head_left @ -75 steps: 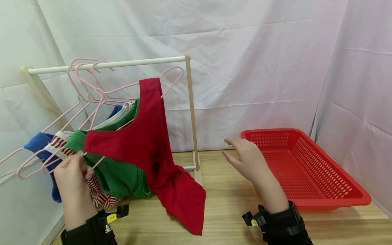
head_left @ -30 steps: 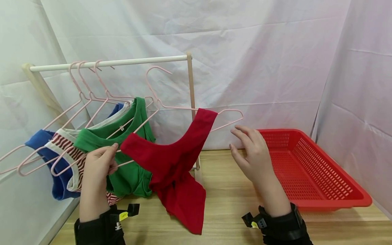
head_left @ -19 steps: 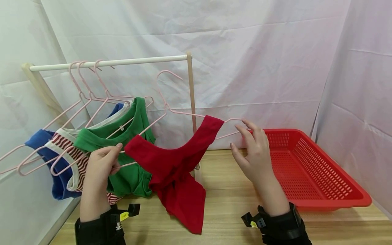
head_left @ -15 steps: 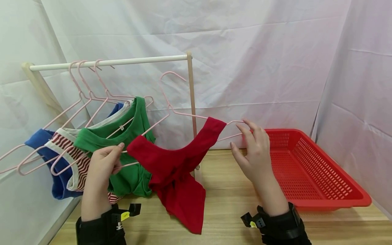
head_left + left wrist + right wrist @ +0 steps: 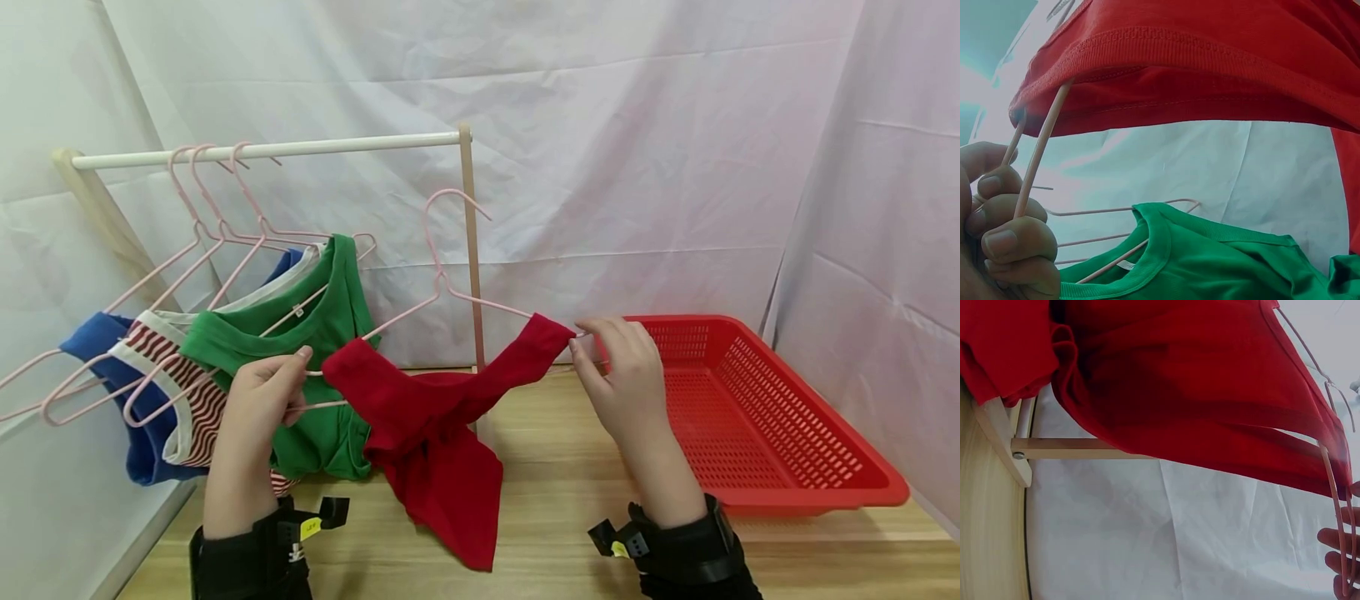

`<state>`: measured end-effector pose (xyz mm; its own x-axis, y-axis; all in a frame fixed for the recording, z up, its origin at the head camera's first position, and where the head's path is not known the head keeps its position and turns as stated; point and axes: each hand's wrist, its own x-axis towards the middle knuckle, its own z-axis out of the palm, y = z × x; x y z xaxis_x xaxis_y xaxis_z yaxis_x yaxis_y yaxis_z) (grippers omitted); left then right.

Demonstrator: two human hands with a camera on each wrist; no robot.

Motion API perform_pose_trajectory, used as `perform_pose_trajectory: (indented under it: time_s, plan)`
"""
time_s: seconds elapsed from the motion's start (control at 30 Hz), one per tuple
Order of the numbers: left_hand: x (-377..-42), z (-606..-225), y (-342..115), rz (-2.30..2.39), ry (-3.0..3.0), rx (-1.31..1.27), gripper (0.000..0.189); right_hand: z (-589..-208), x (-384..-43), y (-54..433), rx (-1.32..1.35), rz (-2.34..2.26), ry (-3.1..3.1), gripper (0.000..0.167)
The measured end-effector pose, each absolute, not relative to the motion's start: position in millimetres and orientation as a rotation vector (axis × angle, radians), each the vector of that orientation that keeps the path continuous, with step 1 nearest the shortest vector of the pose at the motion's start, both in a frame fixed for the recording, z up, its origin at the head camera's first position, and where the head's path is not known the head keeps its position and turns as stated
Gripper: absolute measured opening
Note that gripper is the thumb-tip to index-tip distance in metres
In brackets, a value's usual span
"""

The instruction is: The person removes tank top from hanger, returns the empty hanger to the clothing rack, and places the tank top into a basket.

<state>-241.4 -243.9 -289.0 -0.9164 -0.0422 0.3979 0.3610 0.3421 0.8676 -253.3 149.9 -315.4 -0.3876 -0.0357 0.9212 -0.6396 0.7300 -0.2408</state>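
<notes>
A red tank top [image 5: 450, 467] hangs by both shoulder straps on a pink clothes hanger [image 5: 401, 317], its lower part bunched on the tabletop. My left hand [image 5: 255, 408] grips the hanger's left end, fingers curled round the wire beyond the strap in the left wrist view. At the other end, my right hand [image 5: 626, 379] pinches the hanger's right tip between thumb and fingers, right at the strap. In the right wrist view, fingers [image 5: 1332, 539] lie behind the pink wire. The hanger's hook stands up free, in front of the rack's right post [image 5: 471, 242].
A clothes rack with a white rail [image 5: 337, 148] stands at the left. Green [image 5: 322, 333], striped [image 5: 198, 408] and blue [image 5: 146, 454] tops hang there on pink hangers. A red plastic basket [image 5: 810, 400] stands on the wooden table [image 5: 555, 517] at the right.
My left hand has drawn the hanger with the red tank top rightward and down, away from the other tops. My right hand, open before, has closed on its right end.
</notes>
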Motion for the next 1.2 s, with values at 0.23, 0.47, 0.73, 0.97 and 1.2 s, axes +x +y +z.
perform_pose_trajectory:
  time_s: [0.23, 0.47, 0.73, 0.97, 1.2]
  plan:
    - [-243, -291, -241, -1.602, -2.265, -0.287, 0.053, -316, -252, 149, 0.478, 0.663, -1.914, 0.013]
    - [-244, -290, -235, -1.547, -2.323, -0.308, 0.054, -317, -253, 149, 0.458, 0.647, -1.919, 0.012]
    - [-244, -289, -223, -1.474, -2.398, -0.383, 0.055, -317, -250, 141, 0.533, 0.638, -1.908, 0.011]
    - [-244, -288, -215, -1.465, -2.438, -0.387, 0.054, -317, -248, 135, 0.547, 0.672, -1.885, 0.012]
    - [-243, -285, -206, -1.439, -2.505, -0.395, 0.052, -316, -247, 129, 0.588, 0.676, -1.844, 0.01]
